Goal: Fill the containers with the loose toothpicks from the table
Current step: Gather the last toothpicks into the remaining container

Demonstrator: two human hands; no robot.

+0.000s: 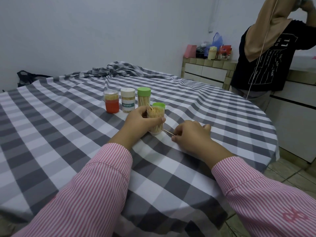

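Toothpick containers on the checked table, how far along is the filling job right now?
Mostly done, it seems: three capped containers, red-based, white-lidded and green-lidded, stand full. In hand: the left hand grips an open clear container, nearly full, its green lid behind it. The right hand pinches loose toothpicks off the cloth. Left: dropping those in and capping. No other loose toothpicks show.

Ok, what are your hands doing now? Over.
Left hand holds open jar, nearly full. Right hand pinches toothpick off cloth. Nothing blocking.

Four toothpick containers [127, 102], one loose green lid [159, 105], two hands [190, 134]
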